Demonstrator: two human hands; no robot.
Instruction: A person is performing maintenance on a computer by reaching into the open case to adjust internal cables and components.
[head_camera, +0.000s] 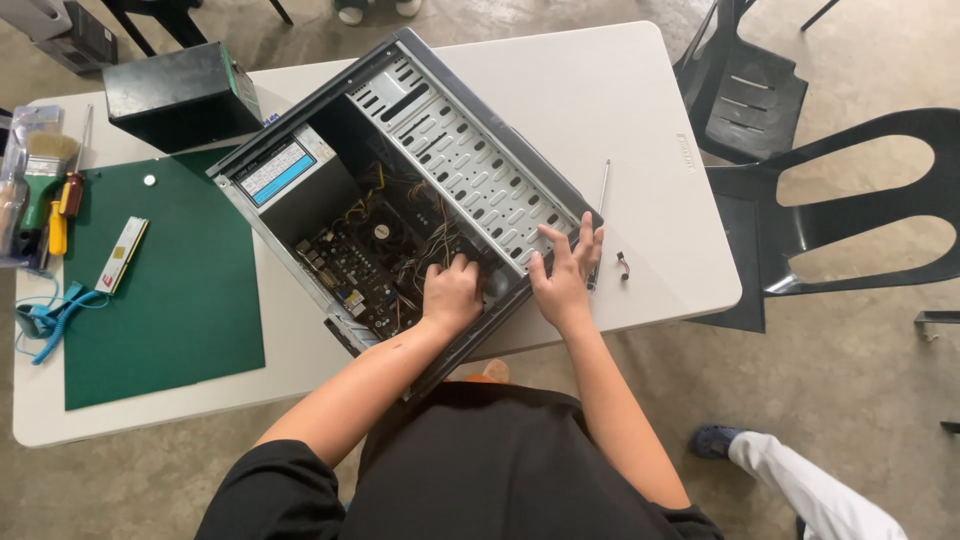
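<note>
The left hand (452, 293) is curled inside the open computer case (400, 190), fingers among the wires (425, 250); whether it grips anything cannot be told. Just beside it, the right hand (565, 272) lies spread flat on the drive cage (470, 170). Beyond the left hand, a blue-and-white rectangular label (273, 172) tops the power supply (300, 185). The case lies on the tabletop (620, 110).

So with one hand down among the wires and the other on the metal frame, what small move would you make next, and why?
Probably ease the left hand gently up out of the wires, keeping the right hand braced on the metal drive rack. The left hand is closed down in a tangle of cables above the circuit board, so a slow pull seems least likely to snag anything. What its fingers grip is hidden.
</note>
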